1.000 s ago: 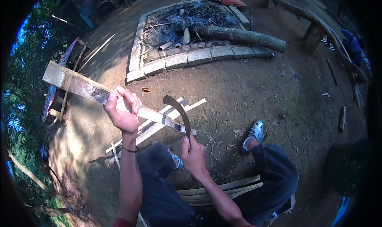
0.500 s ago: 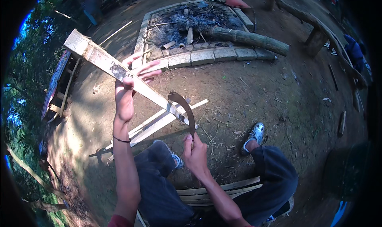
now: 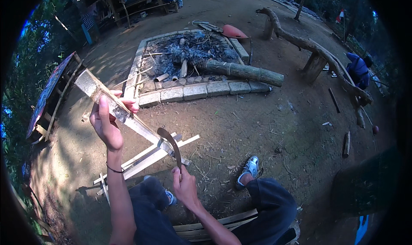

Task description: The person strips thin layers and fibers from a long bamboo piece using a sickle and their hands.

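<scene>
My left hand (image 3: 108, 127) grips a long split bamboo slat (image 3: 139, 127) near its upper end. The thumb lies across the face and the fingers wrap behind. The slat slants from upper left down to the middle, its surface pale with dark patches. My right hand (image 3: 185, 188) is closed around the handle of a sickle (image 3: 175, 147) with a dark curved blade. The blade crosses the slat's lower end; whether it touches, I cannot tell. Below that end, several pale bamboo strips (image 3: 143, 162) lie crossed on the ground by my left shoe (image 3: 170, 197).
Ahead is a stone-edged fire pit (image 3: 205, 91) with ash and a thick bamboo pole (image 3: 244, 71) over its rim. A crooked log rail (image 3: 296, 38) runs along the right, with a person in blue (image 3: 358, 69) behind it. More bamboo strips (image 3: 223, 221) lie beneath my legs.
My view has shifted up and right, so the scene sits lower and further left. The slat has turned slightly, my left thumb now lies over its face, and the sickle stays at its lower end.
</scene>
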Motion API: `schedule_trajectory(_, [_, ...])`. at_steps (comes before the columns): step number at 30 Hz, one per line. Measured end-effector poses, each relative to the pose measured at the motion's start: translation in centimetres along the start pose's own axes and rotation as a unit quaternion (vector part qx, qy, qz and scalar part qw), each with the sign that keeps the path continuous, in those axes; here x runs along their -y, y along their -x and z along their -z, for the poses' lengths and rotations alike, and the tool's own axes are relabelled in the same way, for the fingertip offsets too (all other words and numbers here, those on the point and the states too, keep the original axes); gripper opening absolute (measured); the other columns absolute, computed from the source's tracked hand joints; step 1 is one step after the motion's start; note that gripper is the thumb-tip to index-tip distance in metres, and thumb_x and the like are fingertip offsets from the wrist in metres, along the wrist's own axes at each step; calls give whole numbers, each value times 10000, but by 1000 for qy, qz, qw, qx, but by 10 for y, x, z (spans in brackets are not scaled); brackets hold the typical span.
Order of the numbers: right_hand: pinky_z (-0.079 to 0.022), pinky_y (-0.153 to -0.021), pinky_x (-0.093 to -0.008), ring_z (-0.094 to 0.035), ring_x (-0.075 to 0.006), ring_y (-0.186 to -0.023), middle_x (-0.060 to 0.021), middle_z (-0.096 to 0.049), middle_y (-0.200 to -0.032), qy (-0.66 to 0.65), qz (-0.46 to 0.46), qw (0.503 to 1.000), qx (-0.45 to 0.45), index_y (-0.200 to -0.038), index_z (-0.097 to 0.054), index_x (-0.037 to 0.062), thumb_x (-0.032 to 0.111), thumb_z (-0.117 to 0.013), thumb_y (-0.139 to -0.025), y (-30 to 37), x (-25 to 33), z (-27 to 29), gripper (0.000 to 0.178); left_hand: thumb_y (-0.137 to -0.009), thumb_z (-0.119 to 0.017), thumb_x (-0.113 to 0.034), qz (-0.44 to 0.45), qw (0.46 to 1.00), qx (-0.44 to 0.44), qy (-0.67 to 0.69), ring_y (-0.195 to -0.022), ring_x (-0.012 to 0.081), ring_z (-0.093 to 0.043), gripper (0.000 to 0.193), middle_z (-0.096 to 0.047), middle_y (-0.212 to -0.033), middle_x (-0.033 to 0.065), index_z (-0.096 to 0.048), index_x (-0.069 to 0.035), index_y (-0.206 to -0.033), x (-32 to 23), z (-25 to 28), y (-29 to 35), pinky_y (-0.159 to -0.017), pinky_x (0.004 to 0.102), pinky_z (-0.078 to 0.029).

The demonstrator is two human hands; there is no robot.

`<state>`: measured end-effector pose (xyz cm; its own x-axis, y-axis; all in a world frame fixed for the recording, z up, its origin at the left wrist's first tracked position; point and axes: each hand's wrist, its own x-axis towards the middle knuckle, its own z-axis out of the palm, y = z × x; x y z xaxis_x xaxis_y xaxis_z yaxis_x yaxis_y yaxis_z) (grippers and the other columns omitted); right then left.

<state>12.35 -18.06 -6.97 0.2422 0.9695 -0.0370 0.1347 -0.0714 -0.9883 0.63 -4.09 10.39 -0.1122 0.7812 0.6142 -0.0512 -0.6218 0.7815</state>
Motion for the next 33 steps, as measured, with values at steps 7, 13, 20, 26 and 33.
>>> schedule_trajectory(7, [-387,-462,-472,-588,-400,-514,-210,-532,-541,4,36,999,-8,-941,-550,-6,158,-461,-973,2,19,11,190,-1026,-424,-390,-80,990,-117,-7,-412,123,-469,439,-496,-551,73,-500,-5,-830,22,-34,14,-381,247,-394])
schedule_trajectory(13, [-406,-483,-500,-598,-429,-552,-242,-557,-584,19,30,999,-32,-964,-551,-18,159,-442,-969,13,27,-10,208,-1013,-425,-444,-84,986,-140,-33,-391,86,-412,471,-453,-522,39,-481,-15,-827,24,-53,20,-379,238,-377])
schedule_trajectory(20, [-413,-501,-520,-606,-443,-586,-254,-566,-610,32,-30,999,-31,-979,-552,-18,172,-420,-970,9,-24,-14,232,-1015,-424,-440,-75,986,-146,-10,-392,90,-395,463,-440,-531,29,-471,-18,-830,25,-61,30,-367,242,-350])
schedule_trajectory(26, [-398,-485,-486,-603,-435,-577,-241,-539,-587,-13,-2,998,-63,-994,-549,-25,162,-438,-971,23,2,-21,218,-1016,-420,-440,-60,985,-163,-14,-401,88,-397,465,-436,-537,38,-459,-14,-835,14,-69,33,-373,235,-346])
schedule_trajectory(33, [-381,-464,-457,-581,-381,-517,-215,-511,-554,-20,18,999,-38,-936,-536,-26,151,-437,-976,22,7,-18,207,-1011,-435,-440,-58,986,-155,-5,-410,92,-401,461,-439,-542,40,-466,-16,-835,15,-48,33,-366,235,-325])
